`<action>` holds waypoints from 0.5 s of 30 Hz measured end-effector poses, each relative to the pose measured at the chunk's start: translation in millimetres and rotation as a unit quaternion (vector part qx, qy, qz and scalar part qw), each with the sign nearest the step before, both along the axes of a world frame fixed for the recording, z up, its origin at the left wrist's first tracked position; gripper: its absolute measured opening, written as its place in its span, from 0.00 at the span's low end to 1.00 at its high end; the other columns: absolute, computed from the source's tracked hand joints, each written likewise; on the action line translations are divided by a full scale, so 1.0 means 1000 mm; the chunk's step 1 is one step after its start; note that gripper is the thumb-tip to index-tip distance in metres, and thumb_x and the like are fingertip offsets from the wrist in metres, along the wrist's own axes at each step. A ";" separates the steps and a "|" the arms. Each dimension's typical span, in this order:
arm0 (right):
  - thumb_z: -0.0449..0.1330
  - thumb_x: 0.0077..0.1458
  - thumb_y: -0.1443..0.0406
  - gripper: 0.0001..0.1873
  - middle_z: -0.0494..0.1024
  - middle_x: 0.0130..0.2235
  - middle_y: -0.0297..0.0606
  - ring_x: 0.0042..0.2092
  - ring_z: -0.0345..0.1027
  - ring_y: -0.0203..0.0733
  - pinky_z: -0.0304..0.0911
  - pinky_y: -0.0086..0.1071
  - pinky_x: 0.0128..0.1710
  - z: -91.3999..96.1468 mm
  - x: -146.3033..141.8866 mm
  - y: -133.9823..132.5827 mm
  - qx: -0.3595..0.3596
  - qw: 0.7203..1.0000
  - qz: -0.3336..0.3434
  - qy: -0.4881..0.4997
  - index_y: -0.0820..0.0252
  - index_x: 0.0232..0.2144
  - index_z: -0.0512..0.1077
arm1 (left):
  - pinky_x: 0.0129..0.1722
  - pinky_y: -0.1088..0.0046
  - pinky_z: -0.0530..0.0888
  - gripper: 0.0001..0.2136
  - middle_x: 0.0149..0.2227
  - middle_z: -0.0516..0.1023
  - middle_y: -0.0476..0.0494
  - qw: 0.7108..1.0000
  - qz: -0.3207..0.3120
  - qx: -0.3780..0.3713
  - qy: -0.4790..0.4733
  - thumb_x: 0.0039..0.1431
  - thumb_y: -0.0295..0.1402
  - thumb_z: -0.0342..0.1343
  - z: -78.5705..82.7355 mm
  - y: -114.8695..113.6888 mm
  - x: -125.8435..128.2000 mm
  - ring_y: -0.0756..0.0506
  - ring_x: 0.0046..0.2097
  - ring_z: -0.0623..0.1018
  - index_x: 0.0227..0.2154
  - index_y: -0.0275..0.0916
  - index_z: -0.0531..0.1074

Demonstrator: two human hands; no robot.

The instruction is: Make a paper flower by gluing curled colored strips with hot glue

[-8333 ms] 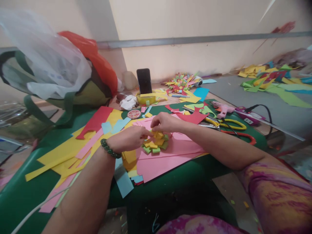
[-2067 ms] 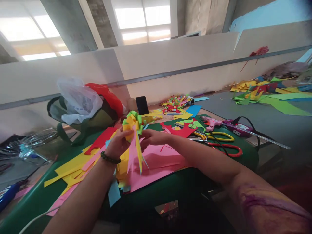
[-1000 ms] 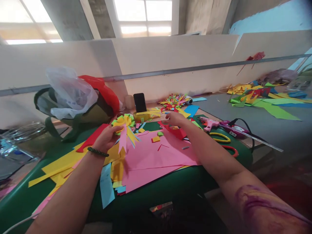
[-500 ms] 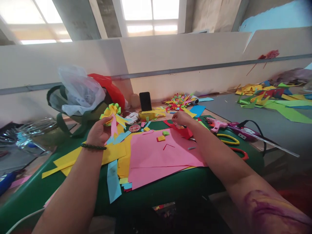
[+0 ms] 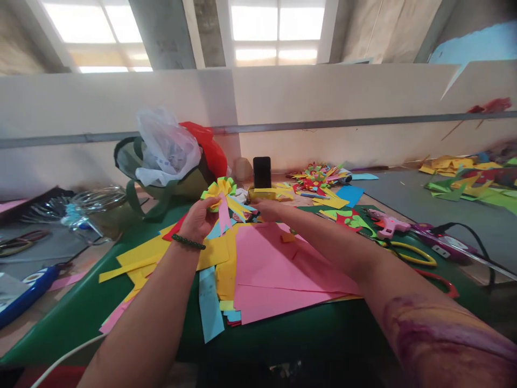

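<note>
My left hand (image 5: pixel 198 220), with a green bead bracelet at the wrist, is closed on a paper flower (image 5: pixel 221 192) of yellow and green loops with pink and yellow strips hanging from it. The flower is held up above the table. My right hand (image 5: pixel 267 209) reaches across the pink paper sheets (image 5: pixel 278 269) towards the flower's lower strips, fingers curled; what they hold, if anything, is hidden.
A green table (image 5: pixel 84 307) is covered with yellow, blue and red paper offcuts. A black phone (image 5: pixel 262 171) stands on a yellow holder. A pink glue gun (image 5: pixel 383 224), yellow and red scissors (image 5: pixel 412 257), and a bag with plastic (image 5: pixel 165 156) lie around.
My right hand has come back left from the red paper pieces to just under the flower. My left hand keeps the flower raised. The head has turned a little to the left.
</note>
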State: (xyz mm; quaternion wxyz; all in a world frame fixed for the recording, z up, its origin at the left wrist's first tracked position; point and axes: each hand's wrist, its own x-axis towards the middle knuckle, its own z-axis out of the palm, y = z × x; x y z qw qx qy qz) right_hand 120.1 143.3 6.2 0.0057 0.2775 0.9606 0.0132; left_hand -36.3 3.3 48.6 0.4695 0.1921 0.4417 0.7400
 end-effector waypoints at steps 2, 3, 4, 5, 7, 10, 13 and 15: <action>0.59 0.53 0.72 0.22 0.79 0.50 0.44 0.48 0.73 0.48 0.64 0.29 0.40 0.002 0.001 0.005 0.011 0.999 -0.032 -0.018 0.57 0.50 0.77 | 0.24 0.80 0.76 0.09 0.25 0.78 0.48 1.000 -0.006 -0.005 -0.002 0.46 0.16 0.55 -0.003 0.002 -0.001 0.52 0.24 0.77 0.29 0.33 0.74; 0.59 0.54 0.71 0.17 0.81 0.45 0.45 0.46 0.74 0.50 0.64 0.30 0.38 0.005 0.006 0.008 0.016 0.998 -0.053 -0.020 0.59 0.45 0.80 | 0.24 0.80 0.76 0.09 0.25 0.79 0.48 1.000 -0.008 -0.006 -0.003 0.46 0.16 0.55 -0.004 0.003 -0.002 0.52 0.24 0.77 0.29 0.33 0.74; 0.60 0.54 0.69 0.13 0.82 0.42 0.47 0.45 0.75 0.51 0.63 0.31 0.37 0.009 0.011 0.011 0.023 0.997 -0.075 -0.019 0.61 0.41 0.81 | 0.24 0.80 0.76 0.09 0.25 0.79 0.48 1.000 -0.009 -0.005 -0.003 0.46 0.16 0.56 -0.005 0.003 -0.003 0.52 0.24 0.77 0.29 0.33 0.74; 0.60 0.55 0.68 0.11 0.82 0.40 0.48 0.43 0.75 0.52 0.63 0.32 0.37 0.013 0.017 0.014 0.028 0.995 -0.095 -0.015 0.62 0.38 0.81 | 0.24 0.80 0.76 0.09 0.25 0.79 0.48 1.000 -0.010 0.000 -0.003 0.45 0.16 0.57 -0.006 0.004 -0.004 0.52 0.25 0.77 0.29 0.33 0.75; 0.59 0.56 0.66 0.11 0.82 0.39 0.49 0.43 0.75 0.53 0.62 0.32 0.36 0.020 0.025 0.020 0.032 0.992 -0.126 -0.002 0.63 0.37 0.81 | 0.25 0.80 0.76 0.09 0.27 0.79 0.47 1.000 -0.011 0.014 0.000 0.44 0.17 0.58 -0.007 0.005 -0.006 0.51 0.26 0.77 0.29 0.33 0.75; 0.57 0.58 0.66 0.14 0.82 0.43 0.47 0.44 0.75 0.50 0.61 0.31 0.36 0.019 0.018 0.024 0.020 0.990 -0.135 0.035 0.60 0.42 0.80 | 0.25 0.80 0.76 0.10 0.27 0.79 0.48 1.000 -0.010 0.025 0.007 0.42 0.17 0.59 -0.009 0.007 -0.008 0.52 0.26 0.77 0.29 0.34 0.75; 0.58 0.57 0.64 0.14 0.81 0.46 0.45 0.47 0.74 0.49 0.61 0.30 0.38 0.005 -0.008 0.023 -0.006 0.990 -0.119 0.078 0.58 0.43 0.80 | 0.26 0.81 0.76 0.10 0.27 0.79 0.50 0.999 -0.021 0.029 0.035 0.39 0.18 0.61 -0.011 0.008 -0.009 0.53 0.26 0.76 0.28 0.34 0.74; 0.61 0.54 0.65 0.12 0.81 0.45 0.48 0.48 0.73 0.50 0.61 0.30 0.40 -0.004 -0.024 0.022 -0.024 0.986 -0.118 0.114 0.61 0.40 0.80 | 0.25 0.81 0.75 0.12 0.27 0.79 0.50 0.997 -0.029 0.034 0.061 0.36 0.19 0.63 -0.012 0.007 -0.008 0.53 0.26 0.76 0.28 0.35 0.74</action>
